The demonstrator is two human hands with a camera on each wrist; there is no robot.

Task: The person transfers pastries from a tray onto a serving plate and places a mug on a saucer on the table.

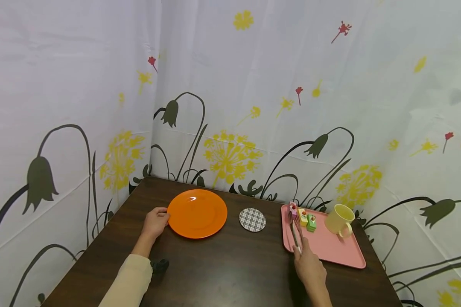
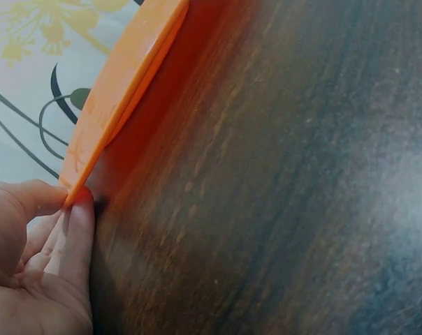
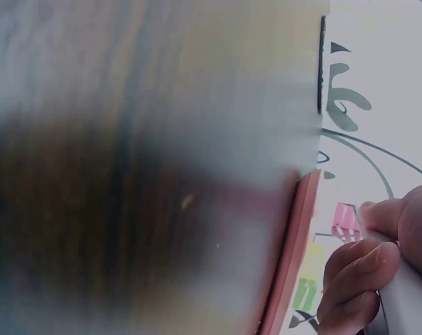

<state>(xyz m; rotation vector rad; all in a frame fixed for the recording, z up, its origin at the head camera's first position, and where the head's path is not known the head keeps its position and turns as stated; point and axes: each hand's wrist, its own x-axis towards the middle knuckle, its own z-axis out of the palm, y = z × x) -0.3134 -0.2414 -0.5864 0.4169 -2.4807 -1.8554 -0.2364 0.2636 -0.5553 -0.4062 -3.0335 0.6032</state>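
Observation:
My left hand (image 1: pixel 156 221) pinches the left rim of a round orange plate (image 1: pixel 197 213) on the dark table. In the left wrist view, the thumb lies over the plate's edge (image 2: pixel 117 91) and the fingers are under it. My right hand (image 1: pixel 310 264) grips a pair of metal tongs (image 1: pixel 294 234) at the front left of a pink tray (image 1: pixel 338 249). The tongs' tips reach the small pink cake (image 1: pixel 293 206); I cannot tell whether they hold it. Beside it on the tray stand a yellow cake (image 1: pixel 302 217) and a green cake (image 1: pixel 311 223).
A pale yellow mug (image 1: pixel 335 219) stands at the tray's back right. Between plate and tray lies a round checked coaster (image 1: pixel 252 220). A small black object (image 1: pixel 160 266) is next to the left sleeve. Floral curtains (image 1: pixel 230 85) hang right behind the table (image 1: pixel 223 273).

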